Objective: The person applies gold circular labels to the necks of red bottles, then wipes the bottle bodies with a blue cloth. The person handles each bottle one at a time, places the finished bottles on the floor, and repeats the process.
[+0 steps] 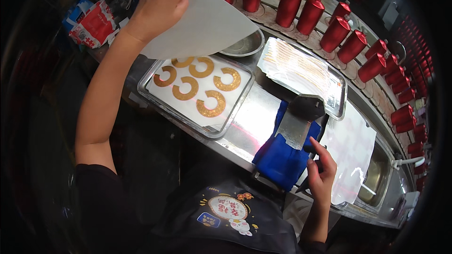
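Note:
My left hand (165,7) is raised at the upper left, its fingers closed on a white paper sheet (207,26) that slopes down to the right. Below the sheet, a metal tray (221,131) lined with white paper holds several golden-brown C-shaped pieces (212,103). My right hand (322,171) hovers beside a folded blue cloth (280,162), index finger and thumb apart. Small dark parts show near its fingertips, too unclear to name. On the cloth lies a flat metal blade (294,129) with a dark angular end piece (306,107).
A second tray (341,91) carries thin strips on white paper. A metal bowl (245,44) stands behind the first tray. Red metal bottles (288,7) line the curved ledge. White sheets (346,150) lie near the sink (376,181). A red-and-white package (94,23) sits far left.

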Motion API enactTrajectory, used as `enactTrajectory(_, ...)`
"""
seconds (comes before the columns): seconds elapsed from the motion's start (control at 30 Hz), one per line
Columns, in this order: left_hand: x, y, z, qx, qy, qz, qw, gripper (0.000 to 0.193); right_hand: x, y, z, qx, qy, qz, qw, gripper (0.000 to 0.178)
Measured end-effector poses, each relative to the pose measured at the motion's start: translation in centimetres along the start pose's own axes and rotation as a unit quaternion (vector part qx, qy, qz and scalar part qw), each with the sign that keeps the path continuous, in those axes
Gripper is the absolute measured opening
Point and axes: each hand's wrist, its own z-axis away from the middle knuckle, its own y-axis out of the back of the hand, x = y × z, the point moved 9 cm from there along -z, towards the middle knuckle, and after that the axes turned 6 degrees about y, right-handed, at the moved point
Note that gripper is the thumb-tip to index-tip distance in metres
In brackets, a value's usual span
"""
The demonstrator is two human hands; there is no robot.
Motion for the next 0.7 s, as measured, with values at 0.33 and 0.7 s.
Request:
enactTrajectory(0.33, 14.0, 6.1, -1.5, 0.064, -0.090, 0.169, 0.979, 0.018, -6.4, -11.6, -8.5, 0.010, 0.087, -0.007, 0.996, 0.123)
enactTrajectory(0.7, 38.1, 4.6, 1.9, -0.001, -0.292, 0.563, 0.773, 0.036, 2.4, 2.2, -0.3, 0.359, 0.057, -0.054, 0.930, 0.069)
